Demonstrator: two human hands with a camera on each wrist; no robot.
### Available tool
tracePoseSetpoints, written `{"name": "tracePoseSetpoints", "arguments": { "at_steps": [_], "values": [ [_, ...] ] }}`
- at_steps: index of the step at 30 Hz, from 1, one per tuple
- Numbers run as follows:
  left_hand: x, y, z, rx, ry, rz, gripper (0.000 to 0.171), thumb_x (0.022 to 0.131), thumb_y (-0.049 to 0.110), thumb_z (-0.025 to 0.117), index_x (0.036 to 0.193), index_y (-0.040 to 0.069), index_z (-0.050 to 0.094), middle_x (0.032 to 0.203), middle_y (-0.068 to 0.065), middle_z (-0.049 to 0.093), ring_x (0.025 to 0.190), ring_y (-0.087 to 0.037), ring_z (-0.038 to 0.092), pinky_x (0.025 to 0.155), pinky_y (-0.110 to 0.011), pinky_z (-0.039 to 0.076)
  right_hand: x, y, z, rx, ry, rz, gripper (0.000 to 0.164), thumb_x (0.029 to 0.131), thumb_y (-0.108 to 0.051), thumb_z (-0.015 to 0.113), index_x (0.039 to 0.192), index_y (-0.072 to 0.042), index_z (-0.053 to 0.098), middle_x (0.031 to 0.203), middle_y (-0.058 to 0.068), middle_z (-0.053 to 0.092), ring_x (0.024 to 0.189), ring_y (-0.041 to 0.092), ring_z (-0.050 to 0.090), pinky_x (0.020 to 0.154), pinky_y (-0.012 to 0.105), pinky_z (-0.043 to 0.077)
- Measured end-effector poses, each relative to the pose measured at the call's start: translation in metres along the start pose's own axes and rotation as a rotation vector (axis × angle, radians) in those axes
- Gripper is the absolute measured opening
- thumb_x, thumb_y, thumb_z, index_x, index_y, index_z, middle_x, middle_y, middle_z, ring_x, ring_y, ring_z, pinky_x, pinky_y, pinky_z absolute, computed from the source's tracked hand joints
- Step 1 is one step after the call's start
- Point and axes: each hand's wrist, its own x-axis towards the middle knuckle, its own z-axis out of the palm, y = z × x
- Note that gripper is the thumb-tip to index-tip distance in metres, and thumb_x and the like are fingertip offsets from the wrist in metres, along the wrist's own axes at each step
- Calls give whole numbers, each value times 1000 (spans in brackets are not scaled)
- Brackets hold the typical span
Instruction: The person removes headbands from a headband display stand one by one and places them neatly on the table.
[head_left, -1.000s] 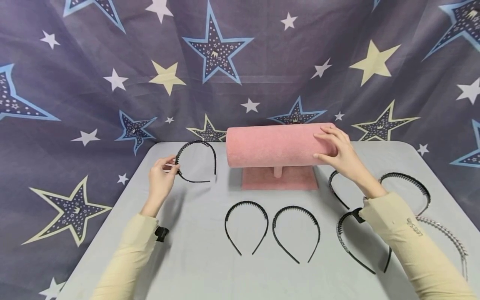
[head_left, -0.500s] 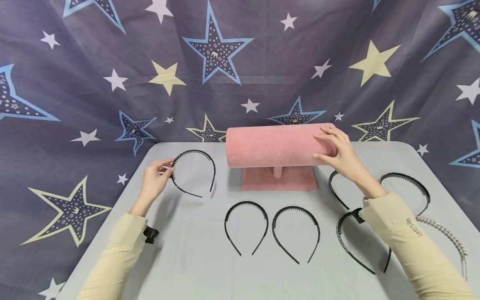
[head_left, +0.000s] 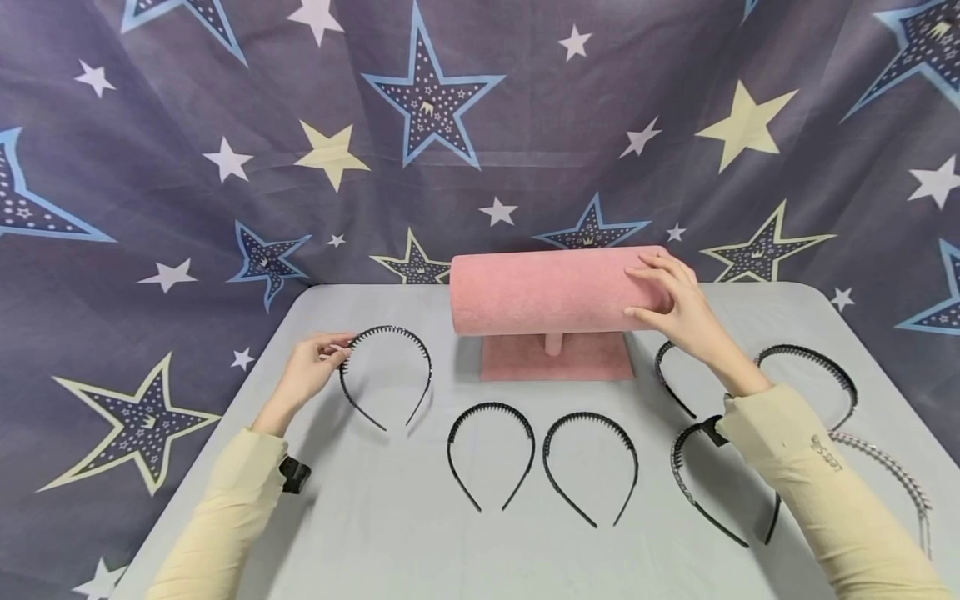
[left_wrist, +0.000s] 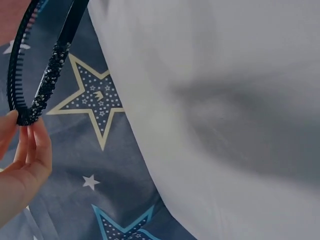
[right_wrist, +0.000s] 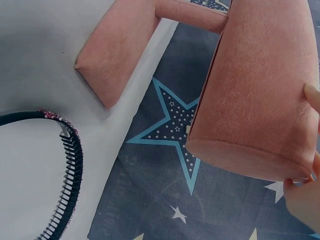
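In the head view my left hand point(head_left: 303, 375) pinches a black toothed headband point(head_left: 390, 328) on its left side, its two ends pointing down toward the table. The left wrist view shows a glittery stretch on that headband point(left_wrist: 48, 77) between thumb and fingertips. My right hand point(head_left: 688, 321) holds the right end of a pink roll-shaped display stand point(head_left: 540, 292), thumb at the front and fingers over the top. The right wrist view shows the fingers at the rim of the roll point(right_wrist: 260, 100). No headband is on the roll.
Two black headbands point(head_left: 491, 407) lie in front of the stand's pink base point(head_left: 555, 367). Several more, including a black one point(head_left: 817, 355) and a pale beaded one point(head_left: 892, 464), lie around my right forearm. A star-patterned curtain point(head_left: 480, 183) hangs behind the grey-white table point(head_left: 390, 517).
My left hand has drawn the headband nearer and slightly left, turning its ends from pointing right to pointing down. My right hand has stayed on the display stand.
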Motion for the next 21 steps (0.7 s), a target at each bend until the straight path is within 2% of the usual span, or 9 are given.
{"name": "tracePoseSetpoints", "arguments": {
  "at_steps": [10, 21],
  "values": [
    [-5, -11, 9, -14, -94, 37, 24, 82, 0, 55, 105, -7, 61, 97, -22, 60, 78, -25, 56, 59, -18, 46, 0, 2, 0, -4, 4, -1, 50, 63, 7, 73, 110, 3, 58, 126, 20, 43, 123, 36, 26, 102, 50, 19],
    [-12, -16, 14, -22, -186, 4, 24, 82, -1, 55, 105, -7, 61, 99, -22, 58, 76, -21, 55, 58, -19, 46, 0, 1, 0, -2, 2, 5, 49, 64, 6, 73, 111, 2, 58, 127, 20, 43, 123, 37, 26, 103, 50, 18]
  ]
}}
